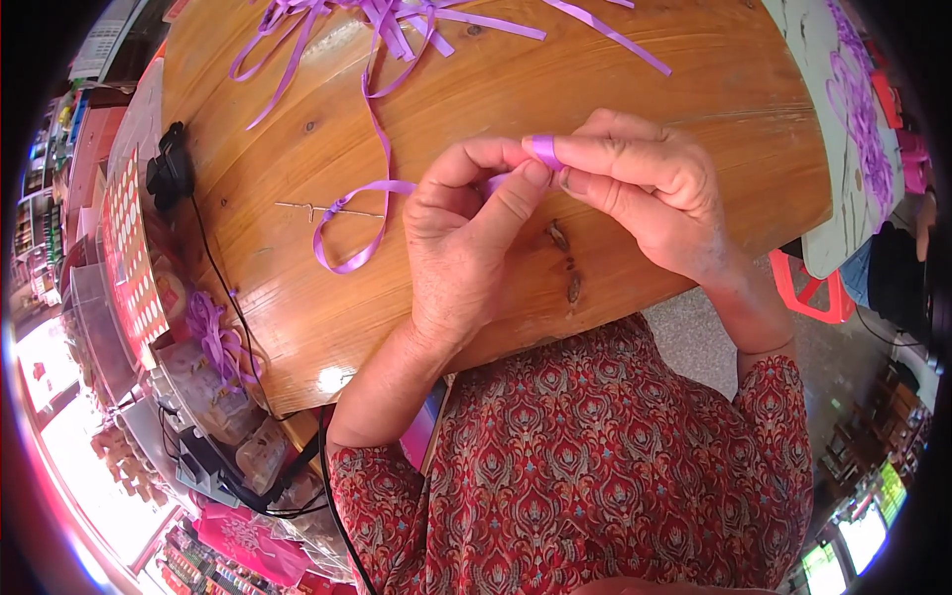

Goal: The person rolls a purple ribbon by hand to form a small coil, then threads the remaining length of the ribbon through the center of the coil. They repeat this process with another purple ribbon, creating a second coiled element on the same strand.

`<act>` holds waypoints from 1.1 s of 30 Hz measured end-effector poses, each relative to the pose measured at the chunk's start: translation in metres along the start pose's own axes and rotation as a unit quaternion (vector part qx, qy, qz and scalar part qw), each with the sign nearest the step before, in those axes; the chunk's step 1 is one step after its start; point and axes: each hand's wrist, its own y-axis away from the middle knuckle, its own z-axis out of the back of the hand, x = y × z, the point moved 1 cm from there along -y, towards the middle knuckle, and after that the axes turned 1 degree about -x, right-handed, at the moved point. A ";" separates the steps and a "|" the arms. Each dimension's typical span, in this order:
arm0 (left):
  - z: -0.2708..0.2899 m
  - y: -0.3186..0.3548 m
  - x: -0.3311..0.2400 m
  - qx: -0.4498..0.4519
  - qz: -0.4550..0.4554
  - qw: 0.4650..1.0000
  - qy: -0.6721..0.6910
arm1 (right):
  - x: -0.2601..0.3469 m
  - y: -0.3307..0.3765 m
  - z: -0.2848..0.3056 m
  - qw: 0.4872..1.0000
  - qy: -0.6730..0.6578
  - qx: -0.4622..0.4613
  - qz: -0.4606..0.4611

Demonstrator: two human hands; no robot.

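A narrow purple ribbon [543, 151] is pinched between the fingertips of both hands, held just above the wooden table. My left hand [461, 218] grips it between thumb and forefinger. My right hand [640, 178] closes on it from the other side, with a short bend of ribbon showing between the two. From my left hand the ribbon runs left into a loop on the table. There it passes around a thin metal needle-like rod [293, 205], then a strand climbs to the far pile. Part of the ribbon is hidden inside my left palm.
A heap of purple ribbons [387, 20] lies at the far edge of the wooden table [645, 268]. At left are a black clip-like object [171, 167] with a cable and another ribbon bundle [213, 332]. A white surface with ribbons [858, 119] and a red stool [813, 293] stand right.
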 end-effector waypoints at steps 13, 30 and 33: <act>0.000 -0.001 0.007 0.005 -0.120 0.977 -0.175 | -0.004 0.003 -0.011 0.945 0.264 -0.083 0.173; -0.001 0.003 -0.011 0.076 -0.032 0.997 -0.012 | 0.001 0.000 -0.003 0.948 -0.231 0.013 -0.217; -0.002 0.003 -0.013 0.012 -0.025 0.994 -0.109 | -0.001 -0.001 -0.005 0.995 0.094 0.003 0.019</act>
